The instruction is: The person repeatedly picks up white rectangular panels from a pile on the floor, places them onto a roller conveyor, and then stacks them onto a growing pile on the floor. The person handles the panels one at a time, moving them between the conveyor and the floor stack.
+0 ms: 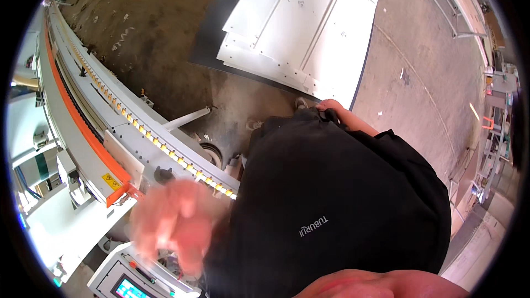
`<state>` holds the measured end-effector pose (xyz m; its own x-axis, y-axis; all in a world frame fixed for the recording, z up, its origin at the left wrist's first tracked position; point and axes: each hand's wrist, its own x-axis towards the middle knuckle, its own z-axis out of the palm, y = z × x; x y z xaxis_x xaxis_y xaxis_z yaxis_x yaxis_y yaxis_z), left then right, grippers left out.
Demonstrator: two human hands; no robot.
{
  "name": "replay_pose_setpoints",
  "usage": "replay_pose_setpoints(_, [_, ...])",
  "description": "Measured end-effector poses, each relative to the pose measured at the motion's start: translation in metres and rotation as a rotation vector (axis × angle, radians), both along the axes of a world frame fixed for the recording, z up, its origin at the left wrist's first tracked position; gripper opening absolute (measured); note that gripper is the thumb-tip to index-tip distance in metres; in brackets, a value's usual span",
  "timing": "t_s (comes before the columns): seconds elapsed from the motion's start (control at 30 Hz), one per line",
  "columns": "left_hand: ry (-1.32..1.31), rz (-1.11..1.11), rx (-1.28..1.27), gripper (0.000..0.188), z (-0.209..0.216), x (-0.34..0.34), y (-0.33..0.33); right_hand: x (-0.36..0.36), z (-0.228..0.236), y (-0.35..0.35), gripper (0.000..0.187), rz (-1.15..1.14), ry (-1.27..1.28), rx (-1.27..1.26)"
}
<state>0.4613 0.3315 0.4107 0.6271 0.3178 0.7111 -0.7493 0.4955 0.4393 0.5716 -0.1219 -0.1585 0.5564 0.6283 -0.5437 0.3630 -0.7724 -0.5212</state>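
My left hand (176,223) is smeared by motion, above the near end of a long grey machine (141,111) and close to its control box (113,275). Whether its fingers hold anything does not show. Farther off, my right hand (332,105) is at the near edge of a stack of white panels (301,19), in front of my black shirt (342,187). Some of its fingers are hidden, and I cannot make out whether it touches the panels or grips something.
A row of yellow-lit rollers (149,133) and an orange strip (72,96) run along the machine. A dark sheet (208,41) lies under the panels. A grey support arm (187,117) juts from the machine. Racks (494,116) stand at the far right.
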Motion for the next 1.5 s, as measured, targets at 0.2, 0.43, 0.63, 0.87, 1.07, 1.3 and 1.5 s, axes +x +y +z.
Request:
replay_pose_setpoints(0.2, [0.034,-0.097,-0.126,0.024,0.051,0.066,-0.137,0.023,0.062,-0.024,0.035,-0.533,0.278,0.066])
replay_pose_setpoints(0.43, [0.255,-0.158,-0.063,0.021,0.009,0.138,-0.247,0.039,-0.020,-0.119,0.026,-0.803,0.334,-0.100])
replay_pose_setpoints(0.63, [0.354,-0.243,0.166,0.028,-0.037,0.177,-0.288,0.049,-0.096,-0.162,0.050,-0.884,0.180,-0.268])
replay_pose_setpoints(0.87, [1.346,-0.383,1.078,0.034,-0.245,0.140,-0.276,0.073,-0.160,-0.152,0.089,-1.520,0.355,-0.166])
replay_pose_setpoints(1.07, [1.814,-0.472,1.002,0.029,-0.376,-0.004,-0.242,0.067,-0.149,-0.164,0.090,-1.784,0.511,0.116])
replay_pose_setpoints(1.3, [1.768,-0.445,1.129,0.032,-0.379,0.004,-0.233,0.037,-0.113,-0.191,0.073,-1.755,0.742,0.453])
replay_pose_setpoints(1.5, [1.737,-0.580,0.601,0.044,-0.380,0.074,-0.274,0.036,0.057,-0.143,0.046,-1.433,0.879,0.628])
